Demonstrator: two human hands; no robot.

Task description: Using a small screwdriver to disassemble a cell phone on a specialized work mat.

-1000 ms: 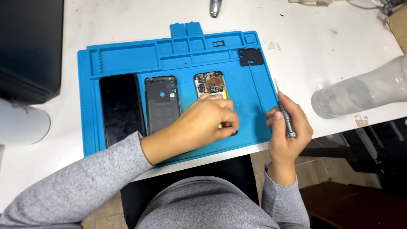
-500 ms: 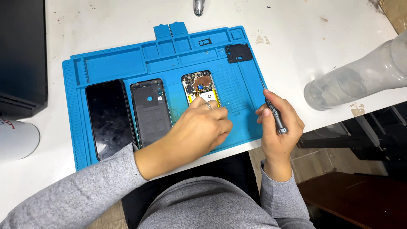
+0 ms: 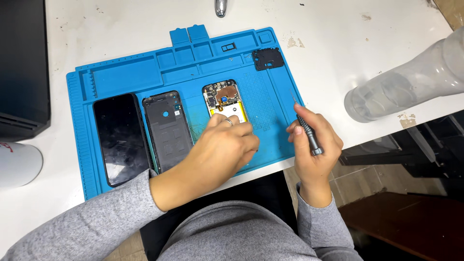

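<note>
An opened phone body [image 3: 223, 99] with exposed circuit board and yellow battery lies on a blue repair mat [image 3: 130, 72]. My left hand [image 3: 223, 147] rests over its lower half, fingers curled on it, a ring on one finger. At the mat's right edge, my right hand [image 3: 315, 145] grips a grey precision screwdriver [image 3: 306, 130], tip pointing up and away from the phone. Left of the phone lie a dark back cover [image 3: 167, 129] and a black screen panel [image 3: 121, 137].
A small black plastic part [image 3: 267, 58] sits in the mat's upper right area. A clear plastic bottle [image 3: 406, 84] lies on the white table at right. A black box [image 3: 21, 67] stands at far left, a white round object [image 3: 17, 164] below it. A metal item [image 3: 221, 7] lies at top.
My left hand has stayed on the phone's lower half. My right hand with the screwdriver has kept its place beside the mat's right edge; the view shifted slightly.
</note>
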